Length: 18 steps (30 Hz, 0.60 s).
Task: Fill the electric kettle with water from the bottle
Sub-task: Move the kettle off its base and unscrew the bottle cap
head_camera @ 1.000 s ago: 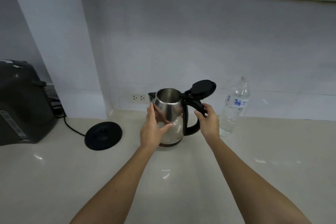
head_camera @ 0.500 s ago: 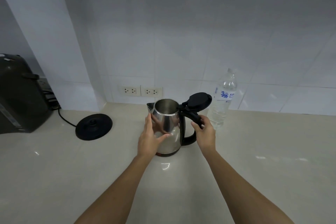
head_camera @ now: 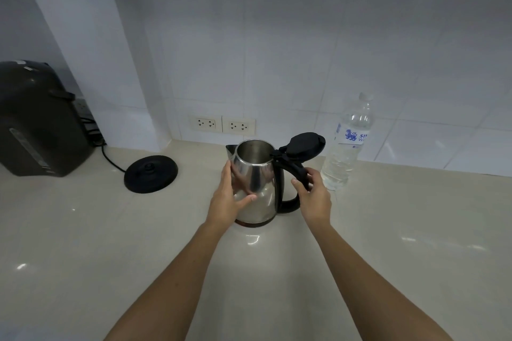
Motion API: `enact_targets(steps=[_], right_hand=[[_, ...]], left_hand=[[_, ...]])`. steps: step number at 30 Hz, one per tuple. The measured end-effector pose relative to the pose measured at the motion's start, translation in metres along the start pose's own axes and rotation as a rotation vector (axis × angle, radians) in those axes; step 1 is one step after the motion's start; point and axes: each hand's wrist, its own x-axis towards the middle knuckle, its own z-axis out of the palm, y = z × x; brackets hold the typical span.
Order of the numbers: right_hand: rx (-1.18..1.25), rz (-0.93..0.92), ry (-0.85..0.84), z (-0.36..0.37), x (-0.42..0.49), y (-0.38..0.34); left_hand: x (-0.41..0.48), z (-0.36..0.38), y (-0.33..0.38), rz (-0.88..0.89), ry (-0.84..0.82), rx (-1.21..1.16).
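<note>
A steel electric kettle [head_camera: 259, 174] stands upright on the pale countertop [head_camera: 83, 243], its black lid [head_camera: 303, 145] flipped open over the handle. My left hand [head_camera: 228, 199] lies flat against the kettle's left side, fingers spread on the metal. My right hand [head_camera: 314, 196] is wrapped around the black handle. A clear plastic water bottle [head_camera: 347, 147] with a blue label and its cap on stands upright just right of the kettle, untouched.
The kettle's black round base [head_camera: 151, 173] sits to the left, its cord running to a large dark appliance [head_camera: 38, 119] at the far left. Two wall sockets [head_camera: 221, 124] are set in the white tiles behind.
Both hands keep the same hold on the kettle. The camera view has shifted, so the bottle and sockets now appear in slightly different places.
</note>
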Motion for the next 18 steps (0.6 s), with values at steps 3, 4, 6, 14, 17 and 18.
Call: enact_targets(steps=[3, 4, 6, 14, 17, 18], right_hand=[[-0.023, -0.009, -0.007, -0.001, 0.000, 0.001], [-0.026, -0.010, -0.004, -0.001, -0.001, 0.001], [-0.029, -0.015, 0.007, 0.001, -0.003, -0.001], [-0.046, -0.008, -0.065, -0.009, -0.006, -0.007], [-0.156, -0.010, -0.166, -0.023, -0.003, -0.006], [-0.199, -0.009, -0.180, -0.028, -0.001, -0.006]], left_hand=[[-0.001, 0.000, -0.001, 0.004, 0.002, 0.006], [-0.002, 0.000, -0.001, 0.006, 0.001, 0.011], [-0.002, 0.000, 0.000, 0.020, -0.008, 0.022], [0.001, -0.002, -0.002, 0.069, -0.038, 0.046], [0.000, -0.003, 0.001, 0.077, -0.015, 0.096], [0.000, -0.004, 0.002, 0.078, -0.006, 0.105]])
